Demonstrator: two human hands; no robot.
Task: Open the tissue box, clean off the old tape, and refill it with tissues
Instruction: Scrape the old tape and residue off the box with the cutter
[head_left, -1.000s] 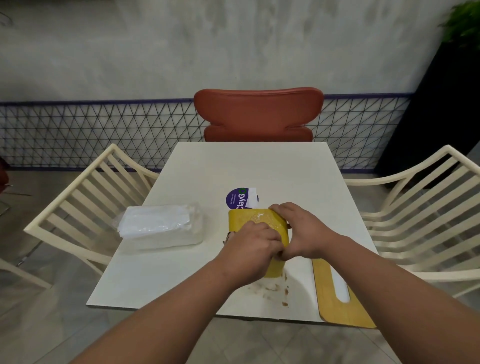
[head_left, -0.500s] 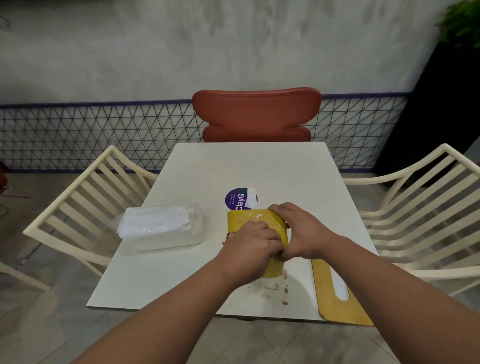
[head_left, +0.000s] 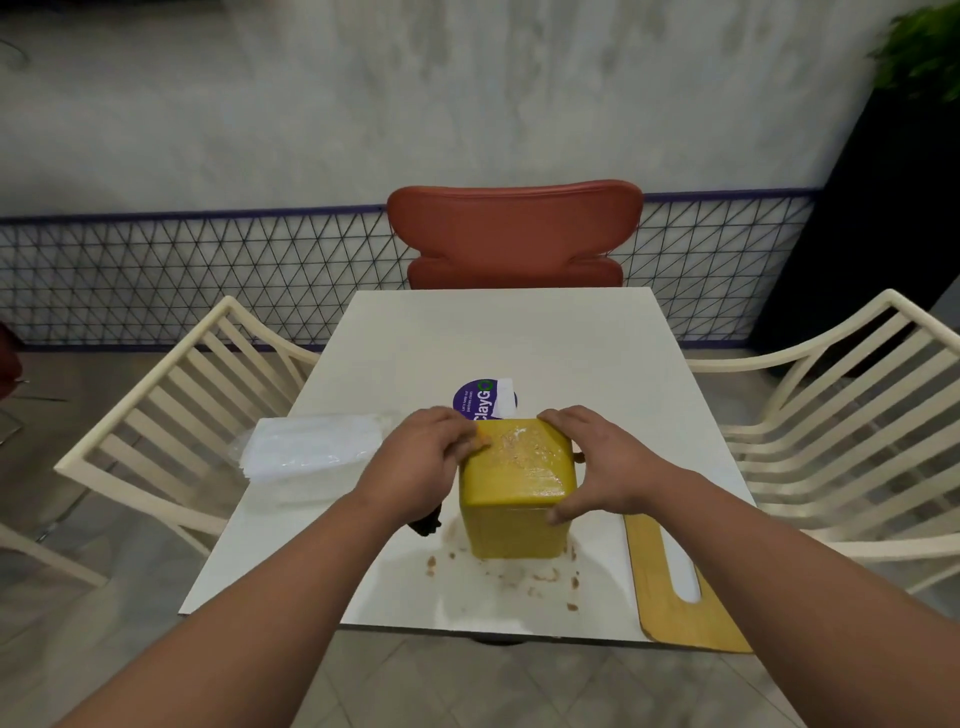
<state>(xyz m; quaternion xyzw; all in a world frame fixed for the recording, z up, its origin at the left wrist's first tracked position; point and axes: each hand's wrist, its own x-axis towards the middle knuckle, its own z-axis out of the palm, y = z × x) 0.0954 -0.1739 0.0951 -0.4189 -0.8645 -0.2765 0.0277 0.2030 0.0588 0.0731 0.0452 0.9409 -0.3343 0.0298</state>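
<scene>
yellow tissue box (head_left: 514, 493) upright, tape-residue top

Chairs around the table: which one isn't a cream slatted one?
The red chair at the table's far end, with a solid back. The left and right chairs are cream slatted.

Table (head_left: 498, 332) beyond the sticker (head_left: 475, 401) lies open (chairs flank it).

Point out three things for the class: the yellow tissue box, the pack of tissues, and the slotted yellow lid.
yellow tissue box (head_left: 511, 525): head view, its near side face.
pack of tissues (head_left: 311, 457): head view, middle of the clear wrapper.
slotted yellow lid (head_left: 652, 582): head view, panel left of the slot.
</scene>
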